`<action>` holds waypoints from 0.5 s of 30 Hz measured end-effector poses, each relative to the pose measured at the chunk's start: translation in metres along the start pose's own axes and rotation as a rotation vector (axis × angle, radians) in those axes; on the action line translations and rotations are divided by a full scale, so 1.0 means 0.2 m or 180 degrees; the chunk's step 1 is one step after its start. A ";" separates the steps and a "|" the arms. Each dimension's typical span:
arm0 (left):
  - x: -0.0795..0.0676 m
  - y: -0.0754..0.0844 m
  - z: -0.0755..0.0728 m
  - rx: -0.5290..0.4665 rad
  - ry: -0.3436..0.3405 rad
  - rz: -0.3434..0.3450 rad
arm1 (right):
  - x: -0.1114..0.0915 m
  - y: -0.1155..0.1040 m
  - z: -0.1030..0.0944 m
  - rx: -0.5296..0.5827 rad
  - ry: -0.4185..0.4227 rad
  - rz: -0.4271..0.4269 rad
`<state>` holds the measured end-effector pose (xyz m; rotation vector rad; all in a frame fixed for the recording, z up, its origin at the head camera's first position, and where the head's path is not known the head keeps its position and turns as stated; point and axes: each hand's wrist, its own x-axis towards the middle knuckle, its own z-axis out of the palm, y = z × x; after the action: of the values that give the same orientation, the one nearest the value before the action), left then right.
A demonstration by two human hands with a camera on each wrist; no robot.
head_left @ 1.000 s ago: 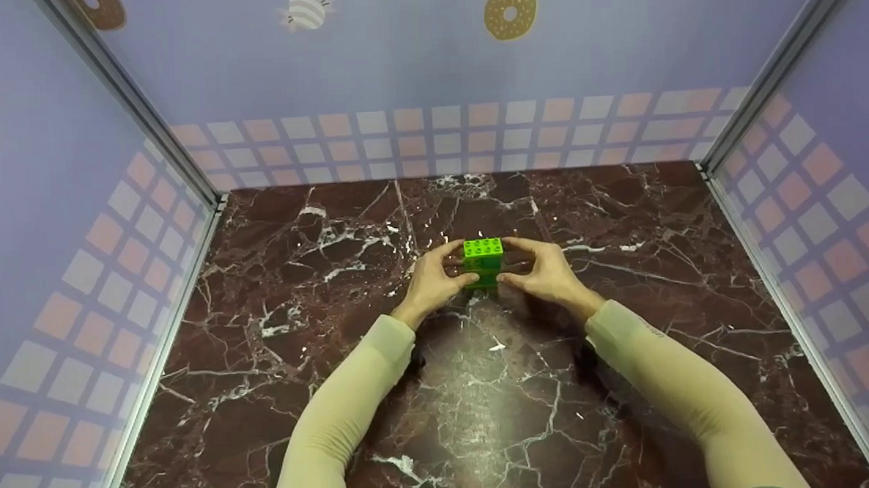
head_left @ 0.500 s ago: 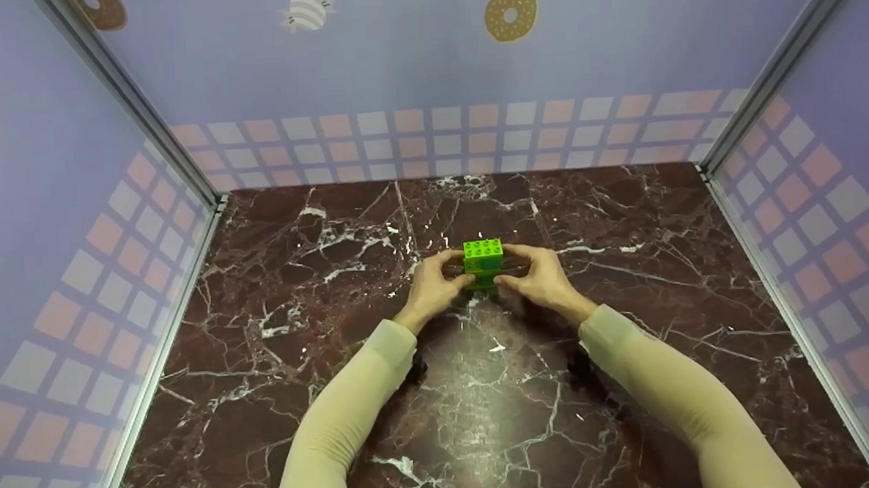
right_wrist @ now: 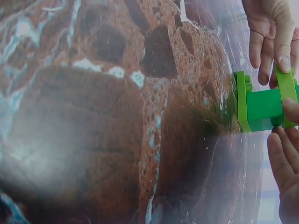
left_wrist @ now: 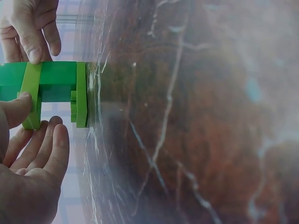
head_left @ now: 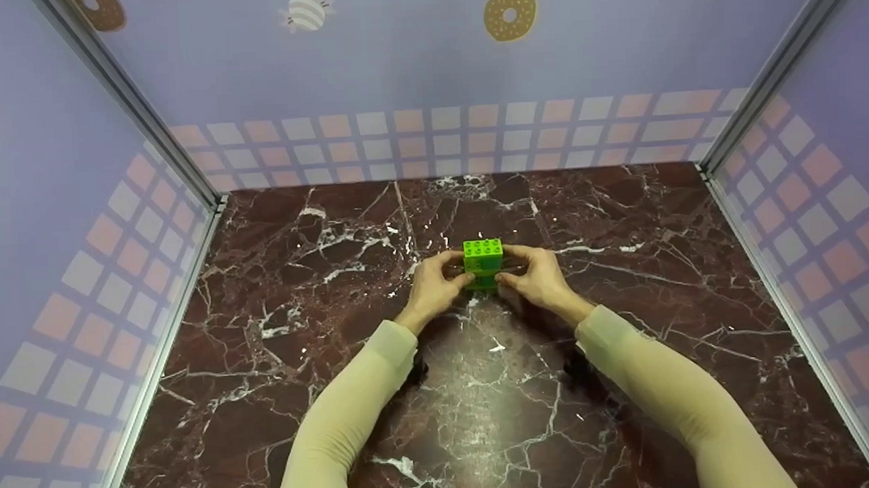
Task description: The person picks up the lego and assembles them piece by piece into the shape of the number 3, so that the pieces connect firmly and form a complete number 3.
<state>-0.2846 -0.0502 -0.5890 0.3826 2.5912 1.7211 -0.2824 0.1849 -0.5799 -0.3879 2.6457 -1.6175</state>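
Observation:
A stack of green toy building bricks [head_left: 483,251] stands upright on the marble-patterned surface, with a studded light green top. In the left wrist view, a light green plate [left_wrist: 81,112] forms its base. Above it come a narrower dark green brick [left_wrist: 58,77], then another light green plate [left_wrist: 32,77]. My left hand [head_left: 429,284] pinches the stack from the left, thumb on the near side at this upper plate. From the right, my right hand [head_left: 544,276] pinches the same level, its thumb in front. The fingers behind the stack are partly hidden.
Brown-red marble-patterned surface [head_left: 487,432] spreads around the hands. Purple walls with pink and white squares enclose it at the back [head_left: 427,68], left [head_left: 32,276] and right [head_left: 836,204]. Metal strips [head_left: 154,373] run along the side edges.
Both hands have slid slightly lower around the stack, and the right forearm has shifted a little inward. The stack stays in about the same spot.

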 end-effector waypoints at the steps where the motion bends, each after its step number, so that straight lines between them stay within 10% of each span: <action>1: 0.00 0.00 0.00 0.0015 0.0004 0.0006 | 0.00 0.00 0.00 0.0002 0.0005 0.0007; 15: 0.00 0.01 0.00 0.0047 0.0030 0.0026 | 0.00 0.00 -0.03 -0.0073 -0.0080 0.0035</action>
<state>-0.2839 -0.0498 -0.5862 0.3870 2.6140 1.7111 -0.2833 0.1893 -0.5771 -0.3909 2.6456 -1.5699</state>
